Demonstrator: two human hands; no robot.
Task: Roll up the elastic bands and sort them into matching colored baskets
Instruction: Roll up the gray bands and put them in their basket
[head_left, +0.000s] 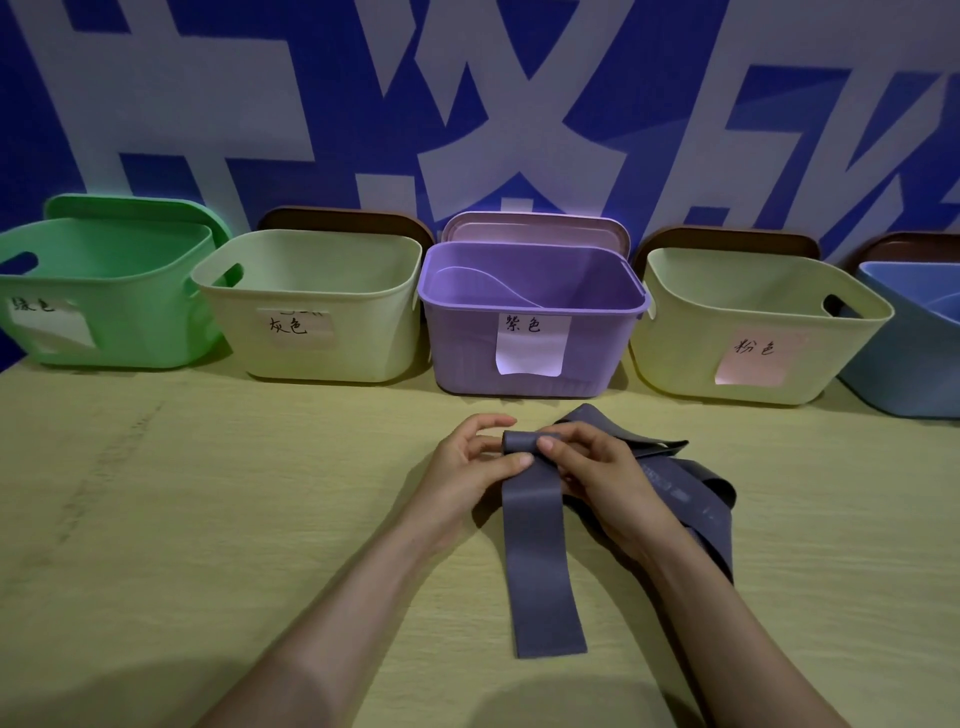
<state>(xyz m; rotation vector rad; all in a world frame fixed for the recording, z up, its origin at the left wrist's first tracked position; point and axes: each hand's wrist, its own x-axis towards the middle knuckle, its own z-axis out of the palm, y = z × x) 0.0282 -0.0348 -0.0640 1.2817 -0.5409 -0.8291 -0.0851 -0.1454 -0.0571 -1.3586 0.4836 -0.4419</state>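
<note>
The coil (517, 441) looks only a turn or two thick, so the likeliest slip is that it springs open. The band (535, 551) appears smooth and stretchy. If either thumb lifts to re-grip, the coil could unwind, or wind on skewed into a cone. The loose loops (693, 499) under the right wrist might drag along and snag it; whether they belong to the same band cannot be told. Sorting carries a second risk: in this dim light the colour reads between grey and purple. So the grey-labelled basket (363, 358) and the purple basket (467, 343), side by side along the table's far edge, could be confused.

The left hand (467, 465) and right hand (602, 480) both pinch the coil, fingers (549, 443) curled narrowly round it, near the middle of the table (208, 519). The band is a flat, matt, wide strip, and its free tail lies straight toward the near edge.
</note>
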